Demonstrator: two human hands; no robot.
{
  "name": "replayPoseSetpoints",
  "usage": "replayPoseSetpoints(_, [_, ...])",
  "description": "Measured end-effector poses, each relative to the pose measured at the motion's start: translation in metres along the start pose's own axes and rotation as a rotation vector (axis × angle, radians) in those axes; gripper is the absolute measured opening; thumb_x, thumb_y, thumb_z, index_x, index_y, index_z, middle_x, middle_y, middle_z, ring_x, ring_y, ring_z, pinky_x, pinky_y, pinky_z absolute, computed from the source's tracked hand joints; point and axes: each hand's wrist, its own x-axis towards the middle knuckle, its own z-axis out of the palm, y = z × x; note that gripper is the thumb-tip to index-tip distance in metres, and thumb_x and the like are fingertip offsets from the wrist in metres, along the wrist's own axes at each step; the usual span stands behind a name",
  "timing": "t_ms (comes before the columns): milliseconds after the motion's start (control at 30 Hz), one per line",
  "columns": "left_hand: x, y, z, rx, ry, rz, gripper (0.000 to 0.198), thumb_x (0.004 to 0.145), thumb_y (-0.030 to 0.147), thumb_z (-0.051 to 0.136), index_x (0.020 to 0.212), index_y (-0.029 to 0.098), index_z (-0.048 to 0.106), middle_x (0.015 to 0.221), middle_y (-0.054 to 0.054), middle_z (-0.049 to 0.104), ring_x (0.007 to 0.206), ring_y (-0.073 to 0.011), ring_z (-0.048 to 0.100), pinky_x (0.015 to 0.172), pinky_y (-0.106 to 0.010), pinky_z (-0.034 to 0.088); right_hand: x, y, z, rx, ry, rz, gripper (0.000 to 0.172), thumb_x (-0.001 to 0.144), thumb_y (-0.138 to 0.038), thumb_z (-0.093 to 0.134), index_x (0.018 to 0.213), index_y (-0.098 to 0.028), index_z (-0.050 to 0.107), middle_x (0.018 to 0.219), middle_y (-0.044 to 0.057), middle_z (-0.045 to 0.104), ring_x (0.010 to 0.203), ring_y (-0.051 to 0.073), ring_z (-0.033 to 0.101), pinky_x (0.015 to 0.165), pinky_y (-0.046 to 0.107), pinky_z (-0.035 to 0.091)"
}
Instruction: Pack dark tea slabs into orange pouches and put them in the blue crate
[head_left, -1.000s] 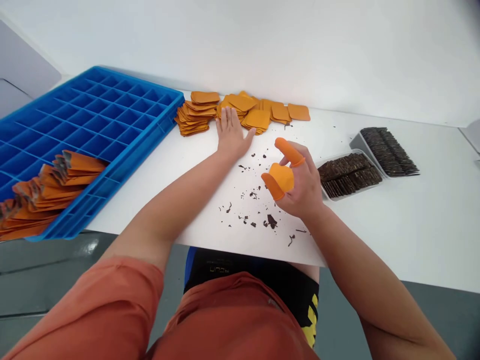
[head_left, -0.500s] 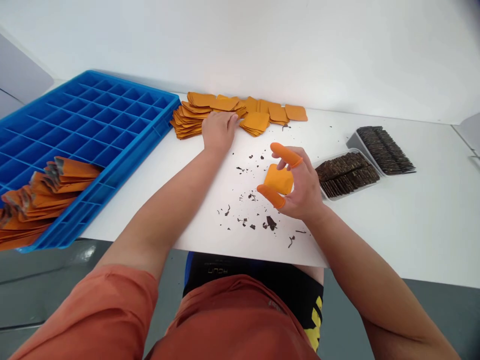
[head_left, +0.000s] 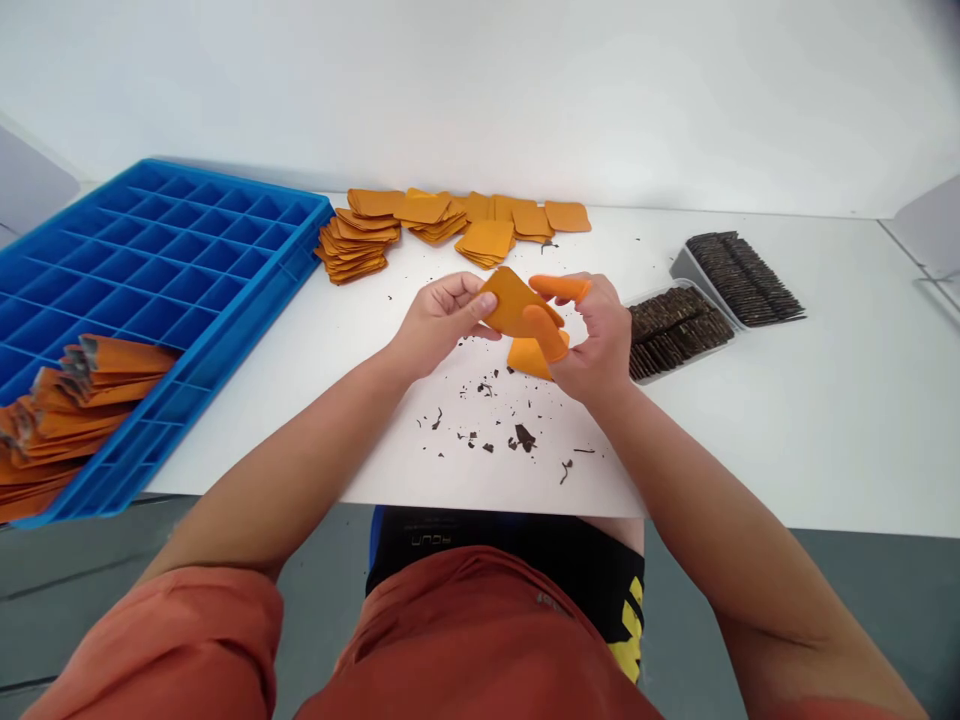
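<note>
My left hand point(head_left: 450, 318) pinches a square orange paper packet point(head_left: 512, 300) by its left side, above the white table. My right hand point(head_left: 589, 335) is at the packet's right corner; orange finger cots point(head_left: 561, 288) cover its thumb and index finger. Those two fingers are apart, with the thumb overlapping the packet's front; whether they touch it I cannot tell. Below lies another orange packet point(head_left: 531, 358) on the table, partly hidden by the right thumb. Piles of flat orange packets point(head_left: 358, 240) lie along the back.
On the left stands a blue divided tray point(head_left: 202, 235), its near cells holding filled-looking orange packets point(head_left: 82, 410). To the right are two clear tubs of thin dark brown slabs point(head_left: 679, 325). Dark crumbs point(head_left: 525, 437) are scattered near the table's front edge.
My left hand has come from the packet piles toward the middle, bringing one orange packet. My right hand stays near the middle, its thumb and index finger closer together at that packet.
</note>
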Motion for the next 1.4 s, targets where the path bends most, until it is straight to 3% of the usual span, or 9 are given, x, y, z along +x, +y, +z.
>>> replayPoseSetpoints(67, [-0.010,-0.001,0.009,-0.038,-0.038,-0.015,0.053,0.087,0.070,0.081,0.097,0.020,0.066,0.105,-0.007,0.079,0.097,-0.0225,0.079,0.083,-0.039,0.068,0.001,0.000,0.002,0.067,0.015,0.041,0.016,0.104,-0.040,0.067,0.098,-0.025,0.071,0.086,0.001,0.071,0.084,0.017,0.063,0.078,0.036,0.053])
replayPoseSetpoints(167, [-0.017,-0.006,0.022,0.157,0.047,0.105,0.054,0.088,0.064,0.083,0.120,0.024,0.070,0.131,-0.010,0.075,0.122,-0.0270,0.073,0.108,-0.048,0.061,0.003,-0.002,0.003,0.152,0.039,0.216,0.039,0.095,-0.056,0.075,0.077,-0.023,0.062,0.073,-0.002,0.060,0.072,0.014,0.055,0.070,0.034,0.048])
replayPoseSetpoints(267, [-0.021,-0.009,0.042,0.405,0.116,0.306,0.082,0.079,0.052,0.094,0.148,0.030,0.055,0.157,-0.012,0.059,0.149,-0.0321,0.053,0.125,-0.054,0.046,0.005,-0.010,0.003,0.228,-0.011,0.453,0.061,0.077,-0.073,0.084,0.066,-0.023,0.050,0.066,-0.004,0.052,0.064,0.012,0.048,0.063,0.033,0.044])
replayPoseSetpoints(400, [-0.023,-0.009,0.068,0.362,0.159,0.382,0.057,0.086,0.034,0.085,0.134,0.030,0.054,0.132,-0.009,0.069,0.116,-0.0230,0.070,0.096,-0.041,0.062,0.004,-0.025,0.006,0.378,-0.159,0.624,0.071,0.059,-0.076,0.092,0.057,-0.022,0.047,0.064,-0.003,0.056,0.062,0.012,0.049,0.061,0.032,0.045])
replayPoseSetpoints(533, [-0.019,-0.012,0.065,0.286,0.202,0.298,0.032,0.086,0.030,0.081,0.103,0.028,0.055,0.094,0.001,0.066,0.076,-0.0146,0.061,0.067,-0.031,0.054,0.004,-0.034,0.005,0.416,-0.279,0.616,0.062,0.072,-0.080,0.082,0.065,-0.022,0.062,0.064,-0.002,0.059,0.063,0.012,0.050,0.060,0.030,0.046])
replayPoseSetpoints(667, [-0.014,-0.015,0.051,0.381,0.284,0.412,0.032,0.087,0.027,0.075,0.085,0.025,0.044,0.083,0.002,0.055,0.074,-0.0159,0.052,0.067,-0.034,0.047,0.008,-0.030,0.001,0.252,-0.262,0.493,0.048,0.084,-0.066,0.078,0.071,-0.022,0.066,0.070,-0.001,0.063,0.067,0.013,0.054,0.067,0.033,0.047])
replayPoseSetpoints(833, [-0.013,-0.018,0.057,0.645,0.490,0.586,0.035,0.079,0.019,0.071,0.099,0.027,0.044,0.106,-0.006,0.054,0.101,-0.0263,0.052,0.083,-0.045,0.050,0.011,-0.022,-0.007,0.102,-0.295,0.507,0.023,0.076,-0.034,0.075,0.095,-0.023,0.070,0.083,-0.001,0.067,0.077,0.016,0.059,0.072,0.034,0.049])
replayPoseSetpoints(1100, [-0.020,-0.008,0.067,0.729,0.211,0.706,0.031,0.079,0.009,0.063,0.099,0.029,0.050,0.111,-0.006,0.062,0.106,-0.0271,0.058,0.091,-0.047,0.052,0.014,-0.030,-0.007,-0.146,-0.512,0.631,0.028,0.055,-0.010,0.064,0.062,-0.024,0.040,0.056,-0.006,0.047,0.054,0.011,0.037,0.053,0.031,0.027])
replayPoseSetpoints(1400, [-0.012,-0.011,0.049,0.624,0.118,0.594,0.023,0.081,0.032,0.082,0.096,0.027,0.065,0.096,-0.001,0.076,0.093,-0.0230,0.067,0.088,-0.043,0.055,0.026,-0.026,-0.023,-0.215,-0.487,0.527,0.031,0.069,-0.025,0.080,0.055,-0.024,0.053,0.059,-0.002,0.058,0.064,0.017,0.050,0.076,0.045,0.044])
